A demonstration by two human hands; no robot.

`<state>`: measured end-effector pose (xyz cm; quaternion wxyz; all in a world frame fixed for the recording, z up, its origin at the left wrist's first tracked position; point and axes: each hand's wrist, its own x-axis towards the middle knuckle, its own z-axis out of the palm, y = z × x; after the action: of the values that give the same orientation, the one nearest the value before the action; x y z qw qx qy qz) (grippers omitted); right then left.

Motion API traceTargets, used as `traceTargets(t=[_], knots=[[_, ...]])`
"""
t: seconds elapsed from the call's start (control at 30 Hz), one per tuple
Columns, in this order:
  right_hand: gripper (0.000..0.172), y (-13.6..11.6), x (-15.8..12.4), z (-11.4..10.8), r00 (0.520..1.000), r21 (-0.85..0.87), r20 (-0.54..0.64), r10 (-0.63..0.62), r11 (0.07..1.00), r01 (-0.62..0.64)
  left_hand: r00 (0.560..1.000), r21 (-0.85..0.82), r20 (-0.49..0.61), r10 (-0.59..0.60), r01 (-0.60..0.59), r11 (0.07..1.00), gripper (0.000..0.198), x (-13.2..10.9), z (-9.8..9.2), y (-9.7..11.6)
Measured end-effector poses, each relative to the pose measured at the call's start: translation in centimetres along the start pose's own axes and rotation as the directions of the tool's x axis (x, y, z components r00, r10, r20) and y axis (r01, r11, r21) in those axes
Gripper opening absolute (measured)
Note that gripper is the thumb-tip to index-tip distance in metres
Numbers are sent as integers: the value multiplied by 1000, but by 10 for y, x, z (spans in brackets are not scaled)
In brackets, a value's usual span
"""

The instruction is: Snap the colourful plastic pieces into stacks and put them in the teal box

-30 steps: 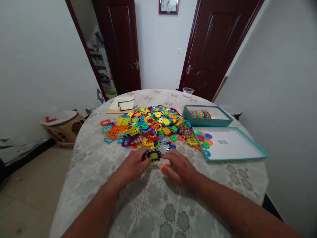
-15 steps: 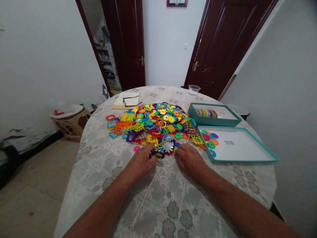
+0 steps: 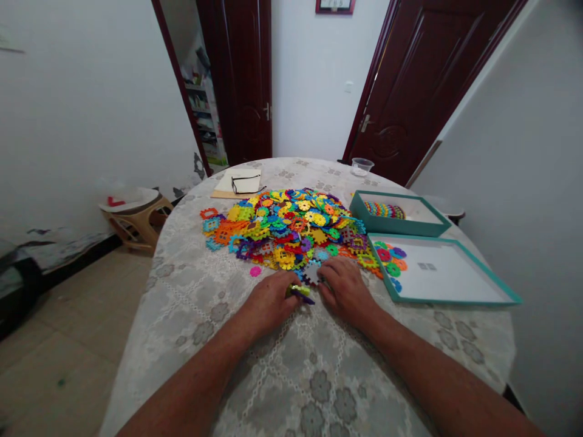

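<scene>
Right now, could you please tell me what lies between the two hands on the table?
In the head view, a small purple and yellow-green piece lies between the left hand and the right hand, gripped by the left.

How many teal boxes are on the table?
2. The deeper teal box stands at the far right and holds a row of coloured pieces; the shallow teal box lies nearer, just right of the right hand. None seems hidden.

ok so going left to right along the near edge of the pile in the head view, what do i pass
lone pink piece → left hand → yellow-purple cluster → right hand → teal box lid
</scene>
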<state>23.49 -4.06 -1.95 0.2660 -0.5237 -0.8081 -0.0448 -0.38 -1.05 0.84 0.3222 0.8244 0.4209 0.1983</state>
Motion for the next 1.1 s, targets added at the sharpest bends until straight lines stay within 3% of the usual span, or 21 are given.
traceTargets(t=[0.23, 0.43, 0.57, 0.63, 0.8, 0.93, 1.1], knots=[[24, 2, -2, -14, 979, 153, -204, 26, 988, 5, 1000, 22, -20, 22, -22, 1000, 14, 0, 4, 6], [31, -14, -11, -17, 999, 217, -34, -10, 976, 17, 997, 22, -68, 47, -45, 999, 49, -3, 14, -1], [31, -16, -9, -11, 996, 368, 58, -64, 929, 39, 995, 26, -44, 86, -85, 996, 41, -3, 14, -2], [31, -13, -7, -9, 998, 413, 45, -49, 911, 27, 995, 28, -22, 92, -91, 995, 30, -2, 13, -1], [34, 2, -3, 0, 995, 201, -103, 10, 980, 11, 997, 43, -45, 63, -62, 997, 17, 0, 13, 3], [43, 7, -2, 5, 1000, 7, -7, 15, 1000, -15, 997, 33, -51, 51, -49, 998, 17, 0, 12, 1], [28, 6, 0, 4, 998, -61, 11, 56, 997, -55, 995, 8, -79, 57, -57, 998, 15, 0, 9, 0]])
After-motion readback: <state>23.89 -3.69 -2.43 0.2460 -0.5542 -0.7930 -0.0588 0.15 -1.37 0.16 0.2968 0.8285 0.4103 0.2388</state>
